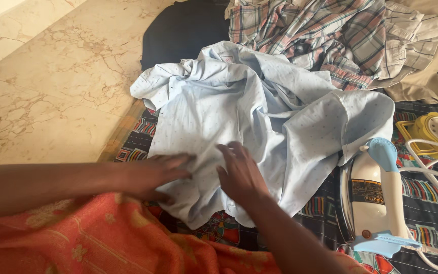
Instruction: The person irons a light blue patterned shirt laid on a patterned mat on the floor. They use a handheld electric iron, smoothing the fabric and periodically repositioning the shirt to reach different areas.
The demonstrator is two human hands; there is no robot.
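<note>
1. Left hand point(155, 175) flat and open, palm down on the near edge of a crumpled pale blue shirt point(259, 122), gripping nothing.
2. Right hand point(240, 175) likewise spread flat on the shirt, just beside the left.
3. Shirt spread over a patterned dark cloth point(422, 223) on the floor.
4. White and blue iron point(373, 198) standing on its heel, right of the shirt; plaid shirts point(330, 35) heaped behind.

Soft daylight — slightly motion-blurred hands

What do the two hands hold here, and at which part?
Nothing is gripped. The left hand and right hand lie flat on the near, lower part of the light blue shirt, fingers spread.
</note>
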